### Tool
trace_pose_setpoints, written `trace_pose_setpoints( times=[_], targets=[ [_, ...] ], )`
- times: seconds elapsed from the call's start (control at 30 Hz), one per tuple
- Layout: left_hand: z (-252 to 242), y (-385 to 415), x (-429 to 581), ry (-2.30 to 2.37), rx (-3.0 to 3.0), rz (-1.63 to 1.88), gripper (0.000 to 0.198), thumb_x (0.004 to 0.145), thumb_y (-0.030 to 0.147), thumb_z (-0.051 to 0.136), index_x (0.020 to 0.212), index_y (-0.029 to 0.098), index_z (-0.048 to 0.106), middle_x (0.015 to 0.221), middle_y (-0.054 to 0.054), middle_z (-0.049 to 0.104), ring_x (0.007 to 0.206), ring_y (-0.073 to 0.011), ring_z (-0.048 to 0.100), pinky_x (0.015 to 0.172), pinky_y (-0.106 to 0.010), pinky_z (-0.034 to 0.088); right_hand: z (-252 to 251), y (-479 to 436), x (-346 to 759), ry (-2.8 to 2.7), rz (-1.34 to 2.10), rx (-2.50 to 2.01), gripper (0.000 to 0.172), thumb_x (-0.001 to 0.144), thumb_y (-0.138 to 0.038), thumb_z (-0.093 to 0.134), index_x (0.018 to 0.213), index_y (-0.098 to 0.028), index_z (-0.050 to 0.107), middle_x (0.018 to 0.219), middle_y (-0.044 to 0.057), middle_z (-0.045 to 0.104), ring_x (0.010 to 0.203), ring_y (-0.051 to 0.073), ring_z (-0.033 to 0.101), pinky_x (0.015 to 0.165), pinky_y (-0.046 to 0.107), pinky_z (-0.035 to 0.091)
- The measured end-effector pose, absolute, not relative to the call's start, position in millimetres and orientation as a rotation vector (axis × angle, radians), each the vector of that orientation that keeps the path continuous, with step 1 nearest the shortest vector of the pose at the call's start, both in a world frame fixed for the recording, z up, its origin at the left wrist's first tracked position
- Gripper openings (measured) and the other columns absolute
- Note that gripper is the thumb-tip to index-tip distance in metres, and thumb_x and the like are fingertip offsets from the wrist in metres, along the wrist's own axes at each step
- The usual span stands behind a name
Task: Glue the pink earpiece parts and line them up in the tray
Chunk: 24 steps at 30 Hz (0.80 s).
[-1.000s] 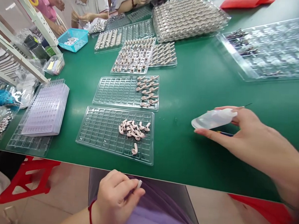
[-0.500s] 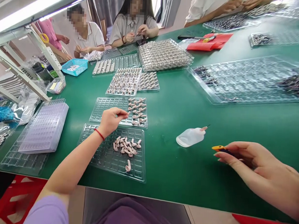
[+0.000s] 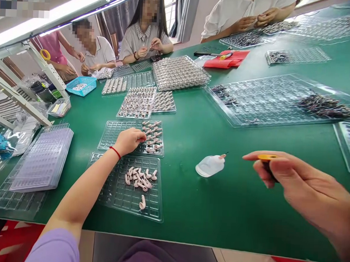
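Note:
My left hand (image 3: 129, 140) reaches over the second clear grid tray (image 3: 116, 135), fingers pinched together beside the rows of small pink parts (image 3: 153, 136); whether it holds one is hidden. A nearer clear tray (image 3: 120, 196) carries a loose heap of pink parts (image 3: 139, 176). My right hand (image 3: 291, 184) hovers above the green table (image 3: 218, 202), closed on a small tool with a yellow end (image 3: 266, 157). A small clear squeeze bottle (image 3: 210, 165) lies on its side on the table between the trays and my right hand.
A stack of pale trays (image 3: 43, 158) lies at the left. Filled trays (image 3: 179, 72) and large clear trays (image 3: 275, 98) cover the far table. A blue basket (image 3: 80, 85) and a red cloth (image 3: 227, 59) sit farther back. Several people work across the table.
My left hand rose from my lap to the second tray. My right hand put the squeeze bottle down on the table and now holds the yellow-ended tool, lifted slightly.

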<state>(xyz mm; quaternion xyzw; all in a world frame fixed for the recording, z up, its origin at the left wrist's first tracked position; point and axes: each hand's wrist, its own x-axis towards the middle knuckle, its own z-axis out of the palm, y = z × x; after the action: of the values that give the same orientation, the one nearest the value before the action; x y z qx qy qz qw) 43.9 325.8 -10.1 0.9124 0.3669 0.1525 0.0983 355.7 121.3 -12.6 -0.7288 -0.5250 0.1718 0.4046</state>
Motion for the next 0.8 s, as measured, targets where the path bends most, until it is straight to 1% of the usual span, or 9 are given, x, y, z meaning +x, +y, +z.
trace_pose_setpoints(
  times=[0.13, 0.27, 0.4, 0.47, 0.53, 0.6, 0.63, 0.73, 0.8],
  targets=[
    [-2.6, 321.0, 40.0, 1.054, 2.707, 0.515, 0.012, 0.081, 0.011, 0.068, 0.078, 0.022, 0.072, 0.087, -0.001, 0.072, 0.085, -0.0178, 0.065, 0.071, -0.025, 0.049, 5.3, 137.8, 342.1, -1.341, 0.555, -1.860, 0.076, 0.077, -0.088, 0.024, 0.058, -0.023, 0.061, 0.057, 0.006, 0.057, 0.051, 0.019, 0.052, 0.050, 0.033, 0.043],
    [3.8, 298.5, 25.2, 1.082, 2.647, 0.703, 0.009, 0.086, 0.016, 0.064, 0.081, 0.020, 0.070, 0.084, -0.001, 0.067, 0.072, -0.0142, 0.062, 0.064, -0.024, 0.048, 11.7, 144.9, 334.5, -1.393, 0.509, -1.880, 0.074, 0.079, -0.085, 0.027, 0.054, -0.023, 0.058, 0.049, 0.001, 0.049, 0.047, 0.017, 0.046, 0.050, 0.031, 0.036],
    [7.4, 263.9, 2.9, 1.092, 2.562, 0.845, 0.007, 0.089, 0.020, 0.062, 0.086, 0.020, 0.068, 0.079, -0.001, 0.065, 0.067, -0.0123, 0.061, 0.059, -0.022, 0.048, 17.3, 146.4, 331.2, -1.437, 0.510, -1.869, 0.072, 0.079, -0.085, 0.027, 0.055, -0.024, 0.057, 0.044, -0.001, 0.043, 0.042, 0.016, 0.042, 0.049, 0.032, 0.035],
    [9.9, 250.6, -8.1, 1.097, 2.529, 0.890, 0.007, 0.089, 0.022, 0.062, 0.088, 0.020, 0.069, 0.076, 0.000, 0.065, 0.065, -0.0119, 0.061, 0.058, -0.021, 0.048, 20.0, 146.1, 331.1, -1.447, 0.502, -1.846, 0.070, 0.081, -0.082, 0.027, 0.061, -0.024, 0.061, 0.048, 0.000, 0.048, 0.046, 0.018, 0.047, 0.050, 0.033, 0.039],
    [13.2, 244.0, -17.4, 1.117, 2.497, 0.937, 0.009, 0.090, 0.024, 0.062, 0.089, 0.020, 0.069, 0.074, 0.000, 0.065, 0.064, -0.0118, 0.060, 0.058, -0.022, 0.049, 21.3, 145.1, 332.4, -1.446, 0.486, -1.808, 0.067, 0.082, -0.081, 0.029, 0.076, -0.024, 0.065, 0.061, 0.003, 0.058, 0.059, 0.022, 0.056, 0.058, 0.035, 0.046],
    [16.8, 243.6, -24.3, 1.148, 2.465, 0.989, 0.011, 0.090, 0.026, 0.061, 0.089, 0.020, 0.070, 0.074, 0.000, 0.065, 0.063, -0.0119, 0.059, 0.057, -0.022, 0.049, 21.2, 143.3, 334.8, -1.430, 0.471, -1.773, 0.063, 0.080, -0.081, 0.034, 0.090, -0.025, 0.062, 0.077, 0.006, 0.065, 0.073, 0.024, 0.063, 0.067, 0.037, 0.052],
    [18.3, 244.9, -27.0, 1.164, 2.451, 1.013, 0.012, 0.091, 0.027, 0.061, 0.089, 0.020, 0.070, 0.075, -0.001, 0.066, 0.063, -0.0120, 0.059, 0.057, -0.022, 0.049, 20.7, 142.1, 336.1, -1.423, 0.472, -1.760, 0.062, 0.080, -0.081, 0.036, 0.094, -0.025, 0.058, 0.081, 0.007, 0.066, 0.075, 0.024, 0.065, 0.070, 0.037, 0.053],
    [20.8, 250.0, -32.8, 1.196, 2.431, 1.045, 0.014, 0.090, 0.030, 0.061, 0.088, 0.020, 0.071, 0.075, -0.001, 0.068, 0.062, -0.0121, 0.059, 0.058, -0.023, 0.049, 19.8, 137.8, 338.5, -1.431, 0.476, -1.761, 0.057, 0.081, -0.079, 0.039, 0.097, -0.026, 0.052, 0.073, 0.003, 0.065, 0.062, 0.021, 0.064, 0.064, 0.034, 0.054],
    [20.9, 252.0, -35.9, 1.204, 2.436, 1.032, 0.015, 0.090, 0.031, 0.061, 0.087, 0.020, 0.071, 0.074, -0.001, 0.068, 0.062, -0.0126, 0.059, 0.058, -0.023, 0.049, 20.8, 135.4, 338.1, -1.463, 0.450, -1.802, 0.057, 0.082, -0.079, 0.037, 0.097, -0.027, 0.054, 0.060, -0.002, 0.058, 0.051, 0.018, 0.056, 0.055, 0.032, 0.049]
  ],
)
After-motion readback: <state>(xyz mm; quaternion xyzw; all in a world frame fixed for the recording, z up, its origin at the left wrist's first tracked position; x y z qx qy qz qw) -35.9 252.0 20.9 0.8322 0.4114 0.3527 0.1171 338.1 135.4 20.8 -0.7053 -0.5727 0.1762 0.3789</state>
